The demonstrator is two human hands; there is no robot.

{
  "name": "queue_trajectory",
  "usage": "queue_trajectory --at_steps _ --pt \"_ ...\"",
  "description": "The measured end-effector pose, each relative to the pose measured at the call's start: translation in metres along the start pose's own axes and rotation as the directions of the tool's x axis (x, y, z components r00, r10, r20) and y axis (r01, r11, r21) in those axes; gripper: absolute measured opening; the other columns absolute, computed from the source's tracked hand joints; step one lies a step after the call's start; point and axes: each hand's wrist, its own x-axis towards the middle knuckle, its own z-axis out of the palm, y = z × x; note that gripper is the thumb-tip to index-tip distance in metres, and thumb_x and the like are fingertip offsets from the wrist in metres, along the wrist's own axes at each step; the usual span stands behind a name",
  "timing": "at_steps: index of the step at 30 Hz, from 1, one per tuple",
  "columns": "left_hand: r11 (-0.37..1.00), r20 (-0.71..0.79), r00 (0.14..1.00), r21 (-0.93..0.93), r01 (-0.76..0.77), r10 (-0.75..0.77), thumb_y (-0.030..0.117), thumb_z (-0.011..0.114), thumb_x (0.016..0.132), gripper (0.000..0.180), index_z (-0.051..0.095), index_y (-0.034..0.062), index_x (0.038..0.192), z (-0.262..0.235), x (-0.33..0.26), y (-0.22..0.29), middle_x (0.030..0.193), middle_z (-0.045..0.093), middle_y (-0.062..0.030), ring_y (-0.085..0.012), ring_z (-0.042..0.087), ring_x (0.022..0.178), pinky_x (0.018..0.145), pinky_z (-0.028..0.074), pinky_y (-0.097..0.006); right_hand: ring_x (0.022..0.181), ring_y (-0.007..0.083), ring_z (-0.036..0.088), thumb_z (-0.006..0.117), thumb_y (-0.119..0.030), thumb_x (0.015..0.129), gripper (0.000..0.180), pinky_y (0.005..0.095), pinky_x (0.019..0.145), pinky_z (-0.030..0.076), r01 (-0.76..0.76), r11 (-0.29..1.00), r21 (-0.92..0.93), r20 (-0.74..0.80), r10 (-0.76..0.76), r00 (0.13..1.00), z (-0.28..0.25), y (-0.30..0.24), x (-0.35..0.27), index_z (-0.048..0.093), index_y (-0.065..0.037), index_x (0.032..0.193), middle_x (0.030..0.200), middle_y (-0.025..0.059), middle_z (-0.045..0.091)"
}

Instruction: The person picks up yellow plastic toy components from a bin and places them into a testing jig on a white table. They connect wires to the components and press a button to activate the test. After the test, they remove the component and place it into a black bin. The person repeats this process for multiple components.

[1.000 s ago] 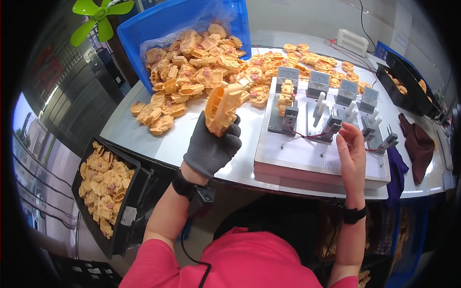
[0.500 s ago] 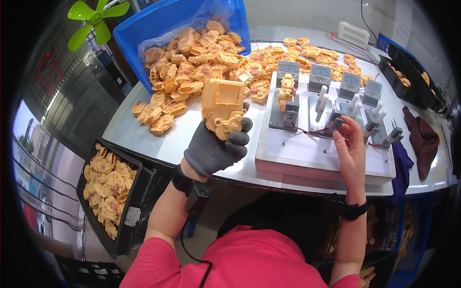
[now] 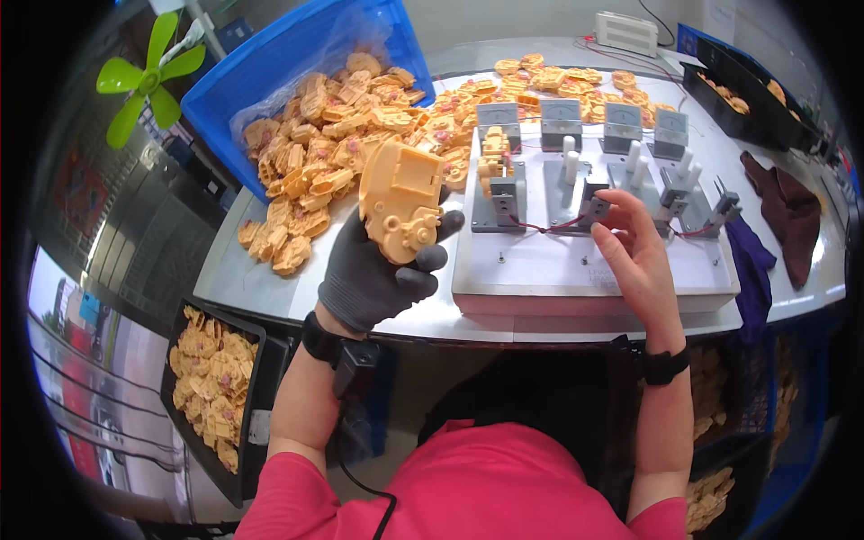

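My left hand (image 3: 364,279), in a dark grey glove, holds up a yellow-orange plastic housing (image 3: 382,193) left of the test board. A rectangular recess and small round bosses face me. My bare right hand (image 3: 641,261) has its thumb and fingertips around a small dark grey block (image 3: 591,207) on the white test board (image 3: 540,268). Red and black wires run to that block. Another yellow-orange part (image 3: 494,160) sits in the board's leftmost station. White pegs (image 3: 571,166) stand on the neighbouring metal plate, and several dial meters (image 3: 561,112) line the back.
A tilted blue crate (image 3: 211,112) spills similar housings (image 3: 315,148) across the table. A black bin (image 3: 256,396) of them stands lower left. Purple cloth (image 3: 750,265) and brown cloth (image 3: 792,225) lie right of the board, with a black tray (image 3: 760,112) behind. A green fan (image 3: 149,82) is upper left.
The view has shifted, so the table and board appear farther left and slightly higher. The held housing has tilted a little in my left hand. My right hand stays at the grey block.
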Motion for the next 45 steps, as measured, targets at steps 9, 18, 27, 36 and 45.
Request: queue_trajectory --at_steps 9,18,27,36,45 --pt "-0.011 0.097 0.952 0.995 -0.099 0.291 0.042 0.058 0.099 0.059 0.043 0.0072 0.144 0.072 0.097 0.034 0.129 0.059 -0.0129 -0.0148 0.062 0.097 0.073 0.055 -0.028 0.078 0.0084 0.058 0.073 -0.016 0.090 0.028 0.0250 0.074 0.048 0.092 0.996 0.008 0.022 -0.092 0.996 -0.002 -0.001 0.001 0.061 -0.007 0.114 0.086 -0.0004 0.057" --pt "-0.741 0.013 0.993 0.667 0.080 0.119 0.049 0.067 0.087 0.069 0.053 0.0012 0.134 0.088 0.203 0.008 0.102 0.067 -0.0139 -0.0210 0.067 0.084 0.074 0.056 -0.032 0.078 0.0091 0.058 0.074 -0.018 0.089 0.033 0.0254 0.073 0.049 0.065 0.996 0.060 0.048 -0.068 0.997 0.000 0.000 0.000 0.061 -0.007 0.117 0.092 0.0021 0.055" --pt "-0.931 0.190 0.966 0.352 0.098 0.173 0.039 0.065 0.081 0.043 0.067 0.0072 0.108 0.116 0.196 -0.017 0.118 0.060 -0.0230 -0.0416 0.065 0.104 0.088 0.053 -0.044 0.077 0.0112 0.058 0.073 -0.018 0.089 0.033 0.0260 0.074 0.049 0.068 0.996 0.065 0.063 -0.072 0.995 -0.004 -0.003 -0.002 0.060 -0.005 0.117 0.093 0.0043 0.056" --pt "-0.819 -0.039 0.994 0.571 -0.059 -0.099 0.048 0.052 0.094 0.054 0.063 0.0016 0.116 0.115 0.193 -0.008 0.115 0.068 -0.0214 -0.0357 0.066 0.106 0.090 0.050 -0.042 0.077 0.0102 0.057 0.074 -0.018 0.088 0.032 0.0258 0.074 0.049 0.080 0.996 0.034 0.037 -0.081 0.996 -0.004 -0.003 -0.001 0.062 -0.006 0.115 0.093 0.0035 0.056" --pt "-0.556 -0.059 0.993 0.831 -0.008 -0.102 0.058 0.053 0.096 0.075 0.035 0.0150 0.154 0.084 0.172 0.052 0.136 0.056 -0.0160 -0.0241 0.060 0.114 0.091 0.051 -0.036 0.088 0.0111 0.060 0.071 -0.012 0.090 0.047 0.0286 0.083 0.050 0.114 0.993 -0.009 -0.204 -0.113 0.972 -0.004 0.014 -0.002 0.051 -0.007 0.132 0.116 0.0075 0.059"
